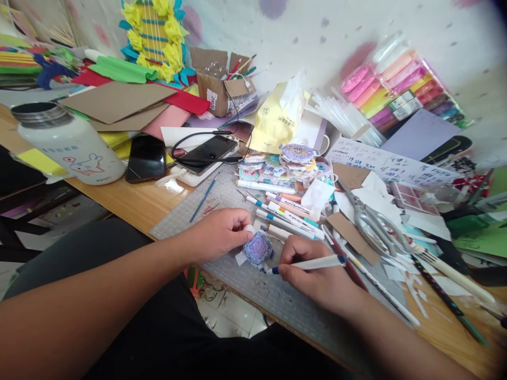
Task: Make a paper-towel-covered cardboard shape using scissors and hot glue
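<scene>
The left hand [222, 232] pinches 1 purple-blue piece [257, 249] at its fingertips [245, 237]; the right hand [315, 277] grips a marker [317, 263], nib near the piece's edge. Apparently mid-coloring; the next stroke calls for steadiness.

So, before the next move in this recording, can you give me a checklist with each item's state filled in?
1. Left hand has hold at the patch: ok, fingers pinched at its upper edge.
2. Right hand holds the marker: ok.
3. Marker tip touches the patch: cannot tell; it is at the lower edge, too small to judge.
4. Scissors away from both hands: ok, they lie beyond the right hand.
5. Bottle closed: not ok, its mouth is open.
</scene>
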`<control>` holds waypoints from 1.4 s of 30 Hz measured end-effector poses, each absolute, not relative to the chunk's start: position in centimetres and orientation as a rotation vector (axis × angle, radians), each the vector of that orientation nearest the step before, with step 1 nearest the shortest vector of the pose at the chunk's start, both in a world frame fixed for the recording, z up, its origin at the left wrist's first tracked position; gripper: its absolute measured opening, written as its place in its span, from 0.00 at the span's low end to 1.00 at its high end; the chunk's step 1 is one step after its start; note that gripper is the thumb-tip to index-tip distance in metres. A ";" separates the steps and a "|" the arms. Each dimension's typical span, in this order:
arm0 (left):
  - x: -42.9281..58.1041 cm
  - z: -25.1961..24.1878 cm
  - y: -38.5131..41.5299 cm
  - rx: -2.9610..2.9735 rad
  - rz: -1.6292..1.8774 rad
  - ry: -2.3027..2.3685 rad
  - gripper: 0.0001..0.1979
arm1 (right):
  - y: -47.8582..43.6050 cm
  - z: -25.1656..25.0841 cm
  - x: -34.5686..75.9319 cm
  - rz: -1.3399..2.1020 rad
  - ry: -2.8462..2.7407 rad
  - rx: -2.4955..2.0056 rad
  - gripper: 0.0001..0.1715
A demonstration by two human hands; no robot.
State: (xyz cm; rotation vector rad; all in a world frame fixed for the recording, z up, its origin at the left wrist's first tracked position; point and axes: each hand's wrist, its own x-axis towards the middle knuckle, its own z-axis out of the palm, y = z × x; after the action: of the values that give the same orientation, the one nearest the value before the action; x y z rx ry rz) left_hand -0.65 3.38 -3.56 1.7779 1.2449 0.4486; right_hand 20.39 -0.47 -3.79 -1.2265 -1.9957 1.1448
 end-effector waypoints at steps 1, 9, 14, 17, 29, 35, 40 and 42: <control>-0.7 -3.6 3.4 1.781 0.450 1.246 0.08 | -0.5 -3.8 20.4 1.142 -1.987 -1.228 0.08; -0.5 -3.4 3.3 1.772 0.446 1.253 0.08 | -0.3 -3.6 20.3 1.143 -1.982 -1.252 0.08; -0.5 -3.5 3.3 1.776 0.453 1.246 0.08 | -0.3 -3.7 20.4 1.145 -1.985 -1.252 0.08; -0.6 -3.6 3.3 1.780 0.457 1.244 0.08 | -0.4 -3.6 20.4 1.136 -1.984 -1.263 0.08; -0.7 -3.7 3.4 1.784 0.449 1.232 0.08 | -0.3 -3.6 20.3 1.147 -1.957 -1.255 0.09; -0.7 -3.7 3.4 1.787 0.446 1.235 0.08 | -0.2 -3.5 20.3 1.159 -1.955 -1.275 0.08; -0.6 -3.7 3.4 1.789 0.439 1.240 0.08 | -0.1 -3.6 20.3 1.165 -1.956 -1.280 0.08; -0.6 -3.7 3.4 1.791 0.438 1.241 0.08 | -0.1 -3.6 20.3 1.167 -1.935 -1.296 0.08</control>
State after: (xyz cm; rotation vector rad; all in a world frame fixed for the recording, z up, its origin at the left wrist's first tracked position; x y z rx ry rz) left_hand -0.63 3.43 -3.70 1.7915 1.2407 0.4384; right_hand 20.32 -0.14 -3.58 -1.2957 -1.9354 1.1669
